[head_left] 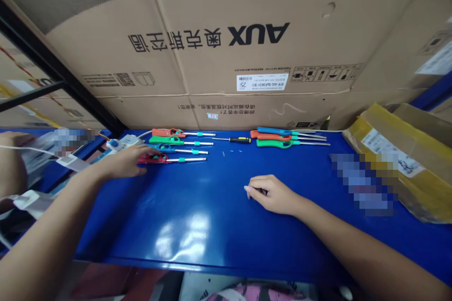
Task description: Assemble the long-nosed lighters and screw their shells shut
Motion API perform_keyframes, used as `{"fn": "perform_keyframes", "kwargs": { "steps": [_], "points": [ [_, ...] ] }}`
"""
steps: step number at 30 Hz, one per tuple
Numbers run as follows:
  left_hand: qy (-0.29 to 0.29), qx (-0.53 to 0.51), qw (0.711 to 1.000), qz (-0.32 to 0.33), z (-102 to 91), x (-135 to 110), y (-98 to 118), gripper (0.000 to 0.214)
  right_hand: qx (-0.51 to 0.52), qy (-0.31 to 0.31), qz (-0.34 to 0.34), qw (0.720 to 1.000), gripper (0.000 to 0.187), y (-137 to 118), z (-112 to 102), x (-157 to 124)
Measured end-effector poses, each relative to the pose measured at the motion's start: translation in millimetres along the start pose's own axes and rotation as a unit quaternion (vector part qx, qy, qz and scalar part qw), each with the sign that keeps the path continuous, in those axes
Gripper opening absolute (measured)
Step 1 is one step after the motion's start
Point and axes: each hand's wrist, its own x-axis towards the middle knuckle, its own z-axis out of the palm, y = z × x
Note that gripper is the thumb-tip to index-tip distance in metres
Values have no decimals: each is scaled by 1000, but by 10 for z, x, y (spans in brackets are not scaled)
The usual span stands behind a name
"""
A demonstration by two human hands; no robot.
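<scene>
One cardboard box (247,56) stands along the far edge of the blue table (212,225). The left hand (123,163) lies flat, fingers extended, over the red lighter (159,159) handle near the left edge. The right hand (273,194) rests mid-surface, fingers curled closed, well apart from it.

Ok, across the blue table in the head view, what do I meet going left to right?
Left hand → four lighters → screwdriver → three lighters → yellow-taped carton.

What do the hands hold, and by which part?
The left hand touches the red lighter at its handle; right hand rests curled on the table, nothing visibly held.
</scene>
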Motion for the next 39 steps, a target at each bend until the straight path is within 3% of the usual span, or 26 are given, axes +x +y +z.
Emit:
{"fn": "perform_keyframes", "kwargs": {
  "steps": [4,8,12,18,21,24,29,35,39],
  "points": [
    [-78,-34,996,27,42,54,-72,34,3,7,3,1000,42,-32,-8,-4],
    [-103,-63,992,36,62,101,-61,38,-3,9,3,1000,41,-54,-13,-4],
    [-115,-89,988,59,127,119,91,34,-13,6,1,1000,40,-53,-23,-3],
    [-124,-102,975,154,358,153,606,32,-49,34,7,998,20,-77,-164,-12],
    [-114,-108,962,224,501,135,998,34,-114,39,15,993,28,-104,-311,-27],
    [-95,-111,953,266,657,96,1407,35,-173,-17,38,984,37,-104,-470,-63],
    [-50,-110,948,295,940,52,1917,32,-177,-116,121,970,19,-67,-682,-166],
    [15,-189,933,306,1215,-19,2132,32,-151,-185,198,951,5,-123,-829,-277],
    [-11,-243,926,290,1186,-45,2075,42,-138,-205,220,944,6,-195,-851,-271]
  ]
}}
